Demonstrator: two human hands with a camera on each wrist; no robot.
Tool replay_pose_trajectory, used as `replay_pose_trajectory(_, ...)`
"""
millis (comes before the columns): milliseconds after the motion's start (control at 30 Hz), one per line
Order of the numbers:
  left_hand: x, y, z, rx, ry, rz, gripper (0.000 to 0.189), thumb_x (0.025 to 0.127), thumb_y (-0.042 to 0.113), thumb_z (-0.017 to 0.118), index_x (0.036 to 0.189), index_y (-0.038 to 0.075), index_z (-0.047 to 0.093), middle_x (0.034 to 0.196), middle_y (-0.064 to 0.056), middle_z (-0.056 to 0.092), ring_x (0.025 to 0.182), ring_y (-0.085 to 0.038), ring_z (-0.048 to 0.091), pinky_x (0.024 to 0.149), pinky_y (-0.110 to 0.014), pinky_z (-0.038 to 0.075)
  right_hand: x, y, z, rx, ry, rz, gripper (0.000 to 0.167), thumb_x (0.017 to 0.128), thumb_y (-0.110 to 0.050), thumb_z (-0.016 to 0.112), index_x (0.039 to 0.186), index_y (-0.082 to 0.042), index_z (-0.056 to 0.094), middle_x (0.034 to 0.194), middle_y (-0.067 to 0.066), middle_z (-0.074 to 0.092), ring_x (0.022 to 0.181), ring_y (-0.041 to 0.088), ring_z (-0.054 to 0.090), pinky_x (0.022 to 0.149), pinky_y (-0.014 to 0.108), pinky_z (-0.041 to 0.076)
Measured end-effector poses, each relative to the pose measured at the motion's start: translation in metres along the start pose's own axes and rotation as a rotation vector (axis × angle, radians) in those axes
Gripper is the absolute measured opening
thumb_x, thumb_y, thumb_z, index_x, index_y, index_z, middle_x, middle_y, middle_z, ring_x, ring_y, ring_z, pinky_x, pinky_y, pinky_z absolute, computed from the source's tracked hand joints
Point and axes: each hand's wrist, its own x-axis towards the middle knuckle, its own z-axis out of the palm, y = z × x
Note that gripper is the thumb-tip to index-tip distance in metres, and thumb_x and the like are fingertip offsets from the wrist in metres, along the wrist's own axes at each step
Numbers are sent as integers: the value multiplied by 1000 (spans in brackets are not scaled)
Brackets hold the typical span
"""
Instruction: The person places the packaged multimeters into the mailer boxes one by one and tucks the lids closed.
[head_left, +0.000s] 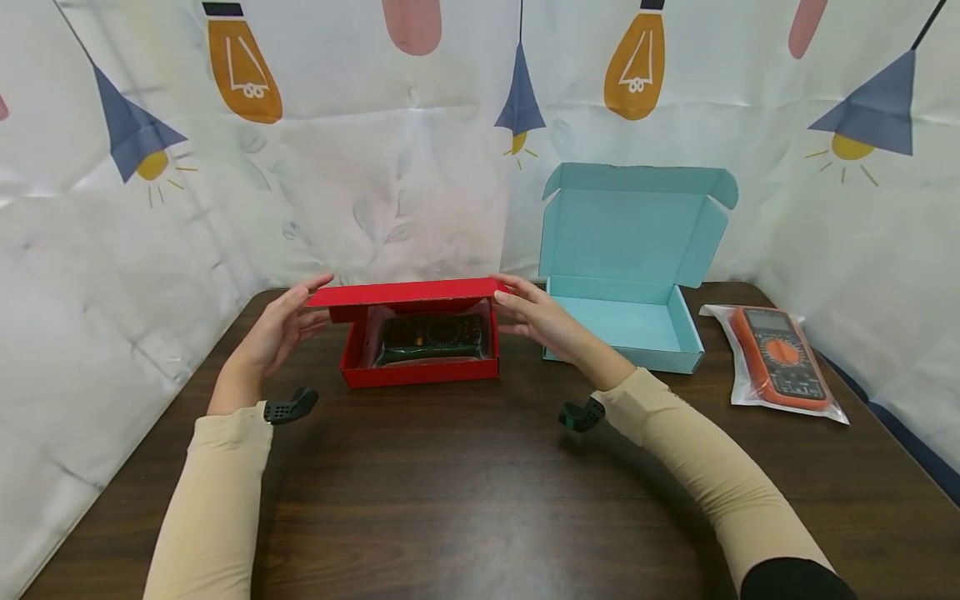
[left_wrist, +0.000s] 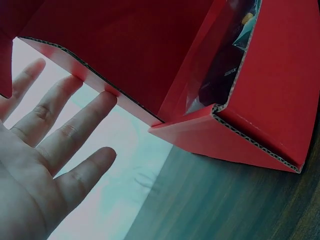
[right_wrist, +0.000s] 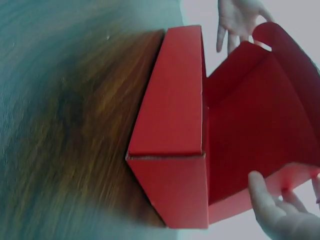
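Observation:
A red cardboard box (head_left: pixel 420 372) sits on the table with its lid (head_left: pixel 408 292) raised part way and slanting over it. Inside lies a dark multimeter (head_left: pixel 431 333) in clear plastic. At the lid's left end, my left hand (head_left: pixel 281 329) spreads its fingers; in the left wrist view, straight fingertips (left_wrist: pixel 111 97) touch the lid's side flap (left_wrist: pixel 95 76). My right hand (head_left: pixel 542 317) is at the lid's right end. The right wrist view shows its thumb (right_wrist: pixel 260 192) overlapping the flap's edge, with fingers on the outer side.
A light blue box (head_left: pixel 637 321) stands open right of the red one, its lid upright. Farther right lies an orange multimeter (head_left: pixel 783 354) in a clear bag. A patterned cloth (head_left: pixel 375 167) hangs behind the dark wooden table (head_left: pixel 450 483).

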Motion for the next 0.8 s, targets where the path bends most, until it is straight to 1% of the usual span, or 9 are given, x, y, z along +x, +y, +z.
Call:
replay_pose_trajectory(33, 0, -1, 0, -2, 2, -5, 53, 109, 41, 36, 159, 23, 39, 149, 1, 43, 122, -8, 58, 106, -28, 42, 0, 0, 2, -9, 16, 5, 60, 108, -22, 50, 162, -9, 26, 163, 16, 28, 149, 43, 27, 114, 60, 33)
replay_pose_trajectory(67, 1, -1, 0, -2, 3, -10, 54, 108, 41, 37, 159, 23, 39, 148, 2, 44, 121, -9, 58, 105, -27, 43, 0, -1, 3, -13, 28, 7, 60, 108, -20, 51, 162, -9, 26, 163, 16, 28, 148, 44, 28, 114, 60, 34)
replay_pose_trajectory(100, 1, -1, 0, -2, 3, -14, 54, 108, 41, 37, 159, 23, 38, 147, 2, 45, 120, -9, 59, 107, -30, 41, 0, -1, 4, -16, 39, 9, 61, 107, -19, 51, 161, -9, 27, 162, 15, 29, 148, 44, 30, 113, 60, 35)
replay_pose_trajectory(267, 5, -2, 3, 21, 24, -40, 59, 107, 38, 40, 161, 18, 33, 141, 5, 48, 118, -11, 59, 116, -55, 28, -1, 3, 7, -8, 53, 11, 64, 104, -14, 54, 161, -8, 26, 159, 16, 33, 144, 46, 33, 113, 59, 36)
replay_pose_trajectory(333, 7, -3, 4, 16, 27, -37, 59, 107, 36, 42, 162, 17, 33, 142, 4, 46, 120, -12, 56, 116, -60, 24, -1, 5, 8, -6, 53, 7, 65, 103, -12, 55, 161, -6, 26, 157, 17, 34, 143, 47, 33, 112, 60, 36)
replay_pose_trajectory(400, 8, -4, 5, 5, 32, -33, 58, 106, 34, 44, 161, 17, 35, 143, 4, 44, 120, -13, 54, 116, -60, 23, -1, 6, 9, -3, 60, -1, 66, 102, -10, 56, 161, -7, 27, 157, 17, 34, 143, 46, 34, 112, 60, 36)
replay_pose_trajectory(500, 10, -5, 5, -9, 42, -26, 56, 107, 32, 45, 160, 18, 37, 145, 2, 42, 121, -14, 53, 115, -55, 26, 0, 8, 10, -3, 72, -16, 65, 102, -9, 57, 160, -7, 29, 157, 16, 34, 142, 44, 36, 112, 59, 38)
replay_pose_trajectory(600, 12, -7, 6, -18, 53, -23, 56, 107, 31, 46, 160, 17, 38, 146, 1, 40, 121, -14, 52, 115, -54, 26, 0, 9, 11, 0, 82, -24, 63, 102, -9, 56, 160, -8, 31, 157, 15, 34, 141, 43, 37, 111, 58, 38)
replay_pose_trajectory(800, 16, -9, 7, -18, 72, -23, 58, 107, 30, 47, 161, 15, 35, 147, 0, 40, 124, -14, 49, 119, -62, 19, 2, 13, 12, -18, 101, -30, 64, 101, -8, 58, 160, -9, 32, 156, 15, 35, 137, 36, 39, 111, 59, 39)
